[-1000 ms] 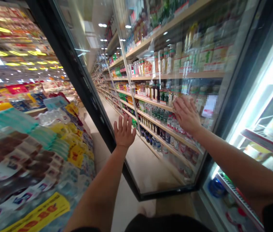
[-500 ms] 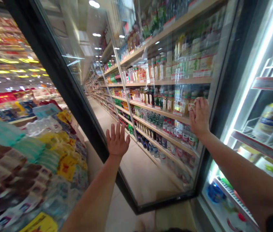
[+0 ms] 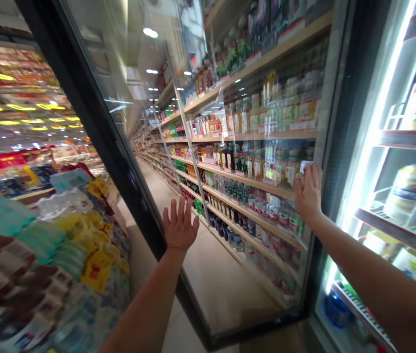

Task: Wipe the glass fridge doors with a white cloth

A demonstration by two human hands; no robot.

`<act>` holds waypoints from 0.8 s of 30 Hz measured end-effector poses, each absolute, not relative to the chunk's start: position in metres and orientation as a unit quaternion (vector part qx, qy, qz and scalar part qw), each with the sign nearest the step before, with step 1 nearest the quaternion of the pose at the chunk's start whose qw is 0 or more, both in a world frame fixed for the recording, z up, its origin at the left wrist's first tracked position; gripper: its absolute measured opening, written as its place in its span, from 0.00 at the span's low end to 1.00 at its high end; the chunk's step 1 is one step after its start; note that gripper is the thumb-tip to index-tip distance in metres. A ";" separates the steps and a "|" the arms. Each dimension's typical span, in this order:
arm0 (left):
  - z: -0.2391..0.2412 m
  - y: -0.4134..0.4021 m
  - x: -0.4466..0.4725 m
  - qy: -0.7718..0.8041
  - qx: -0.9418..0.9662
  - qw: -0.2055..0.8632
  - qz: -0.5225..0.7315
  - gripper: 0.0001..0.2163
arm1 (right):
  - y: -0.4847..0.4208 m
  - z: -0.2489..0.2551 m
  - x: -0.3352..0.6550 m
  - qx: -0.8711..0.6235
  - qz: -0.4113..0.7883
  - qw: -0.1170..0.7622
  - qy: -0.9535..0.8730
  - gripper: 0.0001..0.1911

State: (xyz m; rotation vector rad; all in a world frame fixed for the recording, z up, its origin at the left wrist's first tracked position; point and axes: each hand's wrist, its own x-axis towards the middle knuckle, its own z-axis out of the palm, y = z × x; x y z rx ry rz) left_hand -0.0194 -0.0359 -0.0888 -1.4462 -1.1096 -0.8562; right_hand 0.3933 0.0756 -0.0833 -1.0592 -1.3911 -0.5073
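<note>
A tall glass cooler door with a black frame stands swung open in front of me. My left hand is flat on the glass near the door's left edge, fingers spread. My right hand presses against the glass near the hinge side, fingers together and stretched, beside a small white label. Neither hand holds anything. Through the glass I see aisle shelves full of bottles.
The lit cooler interior with wire racks and tubs is at the right. A heaped display of packaged goods fills the left. The aisle floor runs away behind the glass.
My right hand has slid right along the glass toward the hinge side. The door has swung further, and my left hand has dropped slightly lower on the glass.
</note>
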 end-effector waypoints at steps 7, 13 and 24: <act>-0.087 -0.036 -0.018 -0.460 -0.605 0.545 -0.354 0.35 | 0.066 -0.067 0.369 -0.445 -0.234 0.595 -0.627 0.32; -0.086 -0.038 -0.018 -0.464 -0.599 0.554 -0.346 0.35 | 0.047 -0.063 0.320 -0.374 -0.295 0.537 -0.696 0.33; -0.087 -0.036 -0.020 -0.460 -0.599 0.556 -0.347 0.35 | 0.025 -0.029 0.266 -0.360 -0.303 0.509 -0.721 0.29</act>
